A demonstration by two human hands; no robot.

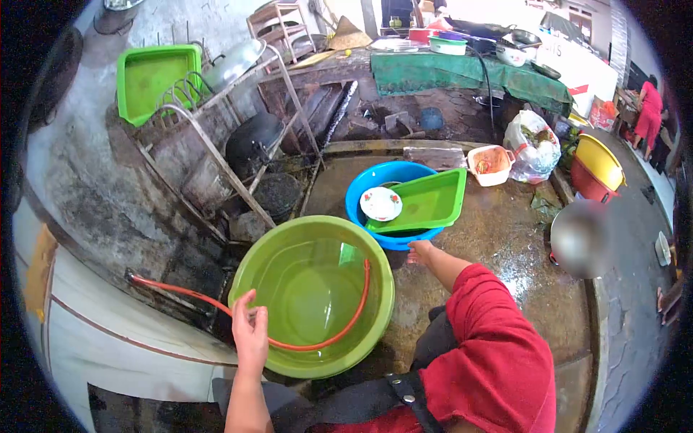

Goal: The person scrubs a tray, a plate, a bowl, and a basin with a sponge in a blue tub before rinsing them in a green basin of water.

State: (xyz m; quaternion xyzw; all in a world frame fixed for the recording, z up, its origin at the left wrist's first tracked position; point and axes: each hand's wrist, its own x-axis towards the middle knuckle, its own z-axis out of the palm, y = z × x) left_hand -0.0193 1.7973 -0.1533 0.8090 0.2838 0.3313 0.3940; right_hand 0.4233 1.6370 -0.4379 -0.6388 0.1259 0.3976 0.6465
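Note:
A large olive-green basin (385, 289) with water in it stands in front of me. An orange hose (310, 347) runs over its left rim and curves round inside. My left hand (250, 332) is raised over the near left rim, fingers apart, holding nothing. To the right behind it is a blue basin (357, 178) with a green rectangular tray (426, 204) leaning in it and a white flowered bowl (381, 204). At the blue basin's near rim, my right hand (420, 252) grips the edge; the fingers below the rim are partly hidden.
A metal rack (216, 159) with another green tray (159, 83) and a blackened pot stands left. Behind are a peach container (491, 165) and a plastic bag (533, 148). A yellow basin (600, 160) and a blurred round pan (580, 238) are right. Another person (647, 112) stands far right.

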